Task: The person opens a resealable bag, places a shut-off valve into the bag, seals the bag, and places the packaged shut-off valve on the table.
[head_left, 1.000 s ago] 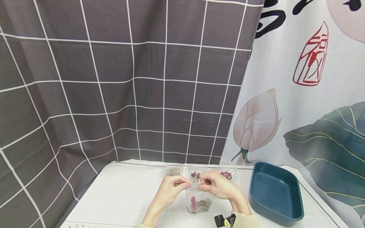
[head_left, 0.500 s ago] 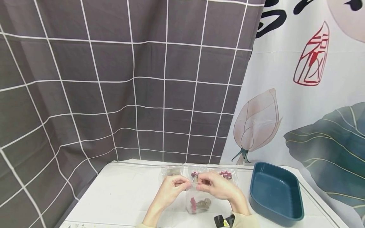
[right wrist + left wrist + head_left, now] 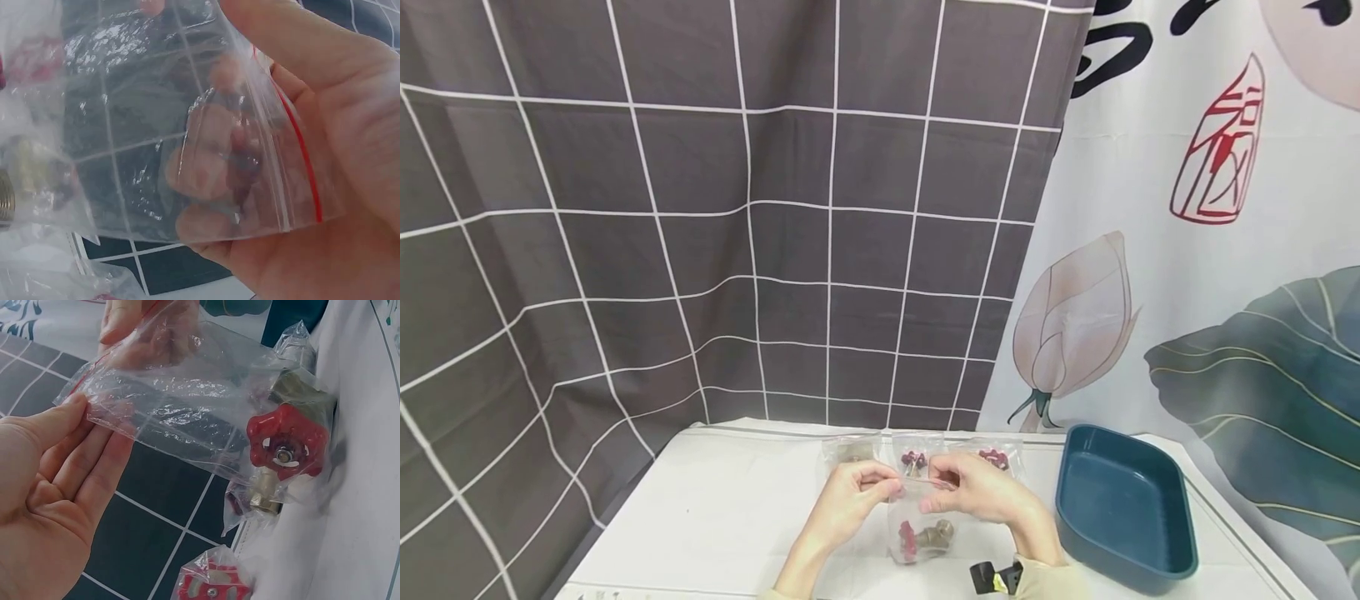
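Clear bag pinched, blue tray beside

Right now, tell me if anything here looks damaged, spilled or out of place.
Nothing stands out. Both hands, left and right, pinch the top of a clear bag holding a red-handled valve; more bagged valves lie behind, beside the tray.

A clear bag with a red strip was seen to hold a brass valve with a red handwheel, left of a dark teal tray, before a grey white-gridded curtain.
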`<state>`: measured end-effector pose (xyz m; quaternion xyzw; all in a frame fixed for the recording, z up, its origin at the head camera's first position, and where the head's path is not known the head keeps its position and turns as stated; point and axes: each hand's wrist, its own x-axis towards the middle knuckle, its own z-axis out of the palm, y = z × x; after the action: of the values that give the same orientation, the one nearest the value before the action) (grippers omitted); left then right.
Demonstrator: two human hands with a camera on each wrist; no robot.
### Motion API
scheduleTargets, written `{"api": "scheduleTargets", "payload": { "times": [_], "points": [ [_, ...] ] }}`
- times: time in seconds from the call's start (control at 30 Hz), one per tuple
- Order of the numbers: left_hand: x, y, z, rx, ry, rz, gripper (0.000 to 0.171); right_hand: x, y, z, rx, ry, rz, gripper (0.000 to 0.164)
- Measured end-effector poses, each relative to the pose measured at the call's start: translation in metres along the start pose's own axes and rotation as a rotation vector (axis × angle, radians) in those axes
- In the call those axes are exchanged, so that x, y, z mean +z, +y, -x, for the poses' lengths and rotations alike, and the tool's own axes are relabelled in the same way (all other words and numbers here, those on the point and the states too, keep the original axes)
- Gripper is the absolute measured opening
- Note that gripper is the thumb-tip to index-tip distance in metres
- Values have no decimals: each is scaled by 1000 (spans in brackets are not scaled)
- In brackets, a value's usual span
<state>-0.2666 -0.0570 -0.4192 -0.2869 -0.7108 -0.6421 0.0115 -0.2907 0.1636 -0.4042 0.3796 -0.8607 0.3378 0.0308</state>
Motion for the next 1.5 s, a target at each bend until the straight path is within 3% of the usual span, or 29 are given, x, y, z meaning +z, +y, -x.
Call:
{"api": "scheduleTargets", "payload": {
  "times": [0.4,0.73,1.07,1.37,1.5],
  "points": [
    [-4,0,0,9,-3,5,18,3,-1,-1,-41,-63,-50,30],
    [-4,0,-1,-3,10,14,17,-1,7,4,12,-10,-9,34],
    [-5,-3,-1,-17,20,22,13,-2,4,4,-76,-7,-37,31],
    [-5,-2,0,-35,46,-2,17,-5,2,6,15,14,67,24],
    [-6,-4,0,-37,53,-6,19,-8,4,9,33,15,39,20]
  ]
}}
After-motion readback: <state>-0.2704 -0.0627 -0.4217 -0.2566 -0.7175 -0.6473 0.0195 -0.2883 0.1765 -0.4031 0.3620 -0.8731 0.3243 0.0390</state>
